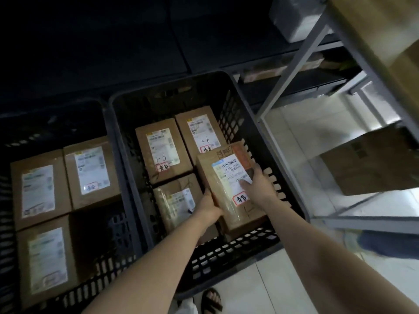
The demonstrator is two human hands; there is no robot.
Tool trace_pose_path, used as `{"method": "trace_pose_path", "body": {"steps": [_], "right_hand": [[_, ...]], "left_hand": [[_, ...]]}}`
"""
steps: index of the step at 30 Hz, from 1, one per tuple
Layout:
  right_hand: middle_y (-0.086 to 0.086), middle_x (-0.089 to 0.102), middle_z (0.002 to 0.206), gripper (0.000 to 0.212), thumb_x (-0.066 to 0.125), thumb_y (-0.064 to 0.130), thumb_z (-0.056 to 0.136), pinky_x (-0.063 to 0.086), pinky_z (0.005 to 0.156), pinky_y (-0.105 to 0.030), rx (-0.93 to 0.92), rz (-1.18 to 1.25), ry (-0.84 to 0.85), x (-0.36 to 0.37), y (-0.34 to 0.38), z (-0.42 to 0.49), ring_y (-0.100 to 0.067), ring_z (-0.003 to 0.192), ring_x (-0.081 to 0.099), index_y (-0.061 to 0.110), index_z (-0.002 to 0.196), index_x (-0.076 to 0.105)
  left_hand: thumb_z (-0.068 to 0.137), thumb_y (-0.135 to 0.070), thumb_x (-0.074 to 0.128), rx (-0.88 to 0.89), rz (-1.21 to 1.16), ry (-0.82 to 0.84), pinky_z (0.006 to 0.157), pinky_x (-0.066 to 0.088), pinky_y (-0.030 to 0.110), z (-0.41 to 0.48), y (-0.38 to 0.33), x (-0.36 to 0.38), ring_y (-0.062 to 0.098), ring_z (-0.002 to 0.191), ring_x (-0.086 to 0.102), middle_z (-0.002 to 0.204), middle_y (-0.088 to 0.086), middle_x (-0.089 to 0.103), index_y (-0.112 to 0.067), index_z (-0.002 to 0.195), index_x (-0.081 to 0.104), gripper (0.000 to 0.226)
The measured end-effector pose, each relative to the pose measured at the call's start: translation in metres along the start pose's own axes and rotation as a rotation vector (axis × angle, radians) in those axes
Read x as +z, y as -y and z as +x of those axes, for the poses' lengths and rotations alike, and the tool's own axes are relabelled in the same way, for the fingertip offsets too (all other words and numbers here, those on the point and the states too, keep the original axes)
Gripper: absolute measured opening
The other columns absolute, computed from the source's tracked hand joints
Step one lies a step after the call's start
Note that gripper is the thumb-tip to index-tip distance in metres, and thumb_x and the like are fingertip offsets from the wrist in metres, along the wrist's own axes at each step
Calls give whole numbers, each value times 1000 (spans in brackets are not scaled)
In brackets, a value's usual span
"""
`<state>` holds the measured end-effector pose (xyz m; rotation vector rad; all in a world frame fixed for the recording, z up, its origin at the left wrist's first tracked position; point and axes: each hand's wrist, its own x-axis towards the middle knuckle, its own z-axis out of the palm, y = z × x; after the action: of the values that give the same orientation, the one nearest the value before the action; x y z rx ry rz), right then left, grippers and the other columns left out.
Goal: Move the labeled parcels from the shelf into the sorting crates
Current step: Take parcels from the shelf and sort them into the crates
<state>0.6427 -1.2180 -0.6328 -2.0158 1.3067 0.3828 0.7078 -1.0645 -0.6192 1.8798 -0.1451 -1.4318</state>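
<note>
The held parcel (229,184), a brown cardboard box with a white shipping label and a red-outlined handwritten tag, sits tilted in the near right corner of the right crate (249,105). Whether its underside touches the crate floor cannot be told. The left hand (209,208) grips its near left edge with the fingers curled under the box. The right hand (258,184) clasps its right side, with the thumb lying across the label and the fingers wrapped round the edge. Three more labeled parcels lie flat in the same crate: two side by side at the far end, one marked "1-6" (163,150) and its neighbour (199,130) with the same mark, and a tape-wrapped one (176,205) just beside the held box on its left. The left crate (102,282), also of dark latticed plastic, touches the right crate's side and holds three labeled boxes (39,189). To the right stands a grey metal shelf (292,64) with a large cardboard carton (371,162) on a lower level and a white wrapped package (294,17) higher up. Pale floor tiles (294,137) show beneath it, and a sandalled foot (212,300) stands at the near edge of the crate.
</note>
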Motion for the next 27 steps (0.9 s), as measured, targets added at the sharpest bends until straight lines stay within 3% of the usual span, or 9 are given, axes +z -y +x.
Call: {"method": "trace_pose_path", "body": {"steps": [5,11,14,17,22,27], "right_hand": [[-6,63,116,59,62,30,91,57,70,-37,-4,25,22,-5,10,4,-23,90,67,23,140,31],[-6,60,116,53,64,33,89,60,71,-42,6,10,-13,-6,15,-1,-22,87,67,22,133,38],[-11,49,131,54,61,28,91,52,84,-38,-85,-140,-70,-10,19,-13,-28,111,55,17,139,40],[-12,35,145,52,55,30,95,43,101,-46,-252,-342,-127,-16,29,-30,-35,131,36,18,143,40],[-13,34,146,52,50,35,97,39,103,-48,-439,-493,-31,-35,54,-59,-35,136,30,22,145,36],[-15,32,145,55,53,34,94,40,101,-47,-368,-488,33,-48,40,-75,-37,131,32,18,144,36]], "left_hand": [[80,4,65,-54,9,6,90,40,23,9,-2,-2,20,118,51,129,4,57,-16,143,32,74],[81,-1,66,-42,72,-34,94,44,29,7,-4,0,22,117,53,127,4,58,-16,139,37,66],[86,-10,65,18,160,-130,95,40,27,-6,-8,-9,23,120,52,131,6,56,-12,137,41,56],[90,-15,60,55,226,-242,97,40,27,-27,-14,-21,24,122,51,134,10,54,-9,139,40,53],[92,-16,55,104,269,-362,91,41,25,-80,-26,-38,24,115,54,125,12,57,-8,130,51,39],[93,-17,55,62,185,-410,84,37,20,-111,-16,-24,21,114,53,126,11,57,-9,128,53,37]]}}
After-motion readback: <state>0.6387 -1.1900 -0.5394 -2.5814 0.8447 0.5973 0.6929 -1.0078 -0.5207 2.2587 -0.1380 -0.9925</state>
